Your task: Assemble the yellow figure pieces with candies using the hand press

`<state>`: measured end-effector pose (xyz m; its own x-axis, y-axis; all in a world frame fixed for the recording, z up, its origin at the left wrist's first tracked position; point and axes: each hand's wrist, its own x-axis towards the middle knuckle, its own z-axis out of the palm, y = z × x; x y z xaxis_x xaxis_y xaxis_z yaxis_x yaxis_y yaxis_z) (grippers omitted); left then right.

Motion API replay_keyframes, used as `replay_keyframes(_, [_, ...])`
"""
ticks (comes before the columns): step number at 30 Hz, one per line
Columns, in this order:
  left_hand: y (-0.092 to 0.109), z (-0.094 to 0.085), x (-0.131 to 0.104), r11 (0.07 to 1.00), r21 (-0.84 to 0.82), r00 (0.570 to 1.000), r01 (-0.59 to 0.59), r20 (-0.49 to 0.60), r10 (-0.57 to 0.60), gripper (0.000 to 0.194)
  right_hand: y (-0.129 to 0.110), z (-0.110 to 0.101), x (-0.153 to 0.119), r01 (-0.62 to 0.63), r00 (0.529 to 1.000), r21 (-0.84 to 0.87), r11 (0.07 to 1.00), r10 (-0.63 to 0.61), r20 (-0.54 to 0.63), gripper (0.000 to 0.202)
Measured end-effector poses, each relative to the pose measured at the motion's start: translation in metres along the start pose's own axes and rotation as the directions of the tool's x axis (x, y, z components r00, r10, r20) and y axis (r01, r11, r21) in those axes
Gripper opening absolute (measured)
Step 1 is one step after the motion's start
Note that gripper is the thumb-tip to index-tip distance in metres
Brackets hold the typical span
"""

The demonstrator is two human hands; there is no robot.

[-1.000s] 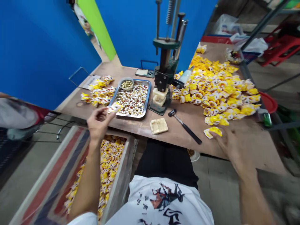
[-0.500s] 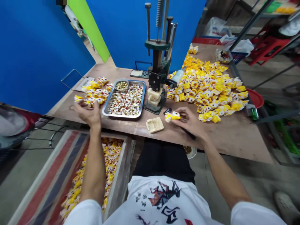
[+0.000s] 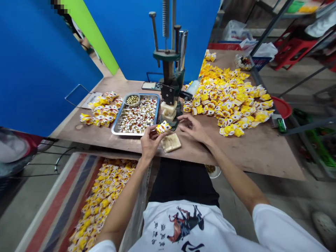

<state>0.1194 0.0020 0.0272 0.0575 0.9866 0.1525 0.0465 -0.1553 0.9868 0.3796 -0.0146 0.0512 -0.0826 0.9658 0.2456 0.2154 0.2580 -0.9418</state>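
My left hand [image 3: 150, 142] pinches a small yellow and white plastic animal figure [image 3: 163, 127] above the front right corner of the metal tray [image 3: 114, 132]. Just right of it, my right hand [image 3: 194, 128] hovers with fingers apart, holding nothing that I can see. Between and below the hands lies a cream-coloured block [image 3: 171, 142] with a hollow in its face. Behind them stands a hand press [image 3: 168, 91], with pale mould blocks [image 3: 168, 109] under its ram. The dark tool seen earlier near my right hand is mostly hidden.
Small white and red parts and a bowl of gold beads [image 3: 132, 99] sit in the tray. Yellow figures form a small group [image 3: 101, 112] at left and a large pile [image 3: 228, 94] at right. A lined crate [image 3: 65, 196] of figures stands below the table.
My left hand has come right from the left group of figures and now holds the figure that was at my right hand. My right hand has let go and shifted left and up.
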Motion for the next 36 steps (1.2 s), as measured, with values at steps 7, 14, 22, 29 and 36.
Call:
replay_keyframes(7, [-0.007, 0.045, 0.042, 0.994, 0.086, 0.985, -0.070, -0.155, 0.083, 0.052, 0.031, -0.046, 0.018, -0.088, 0.950, -0.007, 0.996, 0.082, -0.302, 0.036])
replay_keyframes(14, [-0.001, 0.056, 0.052, 0.997, 0.077, 0.987, -0.023, -0.159, 0.035, 0.052, 0.026, -0.049, 0.033, -0.091, 0.938, -0.003, 0.996, 0.085, -0.336, 0.027])
replay_keyframes(22, [0.021, 0.023, 0.020, 0.892, -0.187, 0.895, 0.411, 0.267, -0.357, 0.062, 0.006, -0.001, 0.011, -0.022, 0.992, 0.155, 0.988, 0.003, 0.125, 0.061])
replay_keyframes(29, [0.012, 0.008, 0.004, 0.997, -0.078, 0.969, 0.014, 0.248, 0.006, 0.092, 0.009, 0.013, 0.019, -0.196, 0.975, 0.272, 0.942, 0.159, 0.152, 0.055])
replay_keyframes(36, [0.001, 0.020, 0.007, 0.990, 0.065, 0.990, -0.128, 0.075, 0.123, 0.061, 0.017, 0.020, 0.037, -0.320, 0.947, 0.368, 0.873, 0.296, 0.123, 0.056])
